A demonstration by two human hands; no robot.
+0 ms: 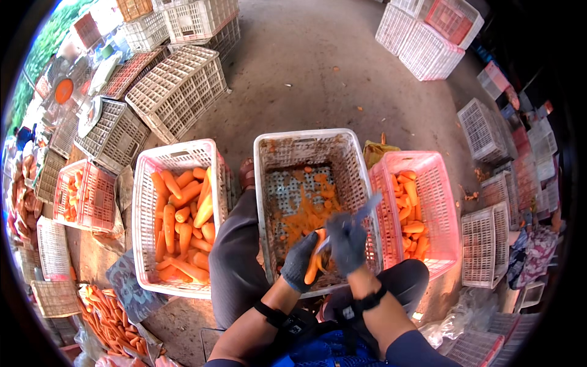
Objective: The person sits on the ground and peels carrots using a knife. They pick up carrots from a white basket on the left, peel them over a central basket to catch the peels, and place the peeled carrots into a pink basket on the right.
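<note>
My left hand (298,262), in a dark grey glove, grips an orange carrot (312,269) tilted over the near part of a white plastic crate (305,133). My right hand (347,238), gloved alike, is closed around a peeling tool (367,206). One blurred end of the tool sticks out beyond the fist, and the other meets the carrot's upper side. Strips hang beside the carrot. Wet orange peelings (307,213) lie on the perforated floor of this dirty-walled crate, which stands between my knees.
Left of my leg stands a white-and-pink crate (142,220) of large carrots (184,229). On the right is a pink crate (442,211) holding smaller-looking carrots (412,227). Stacked crates (179,91) and a fan (64,89) stand at far left. A carrot heap (110,321) lies lower left.
</note>
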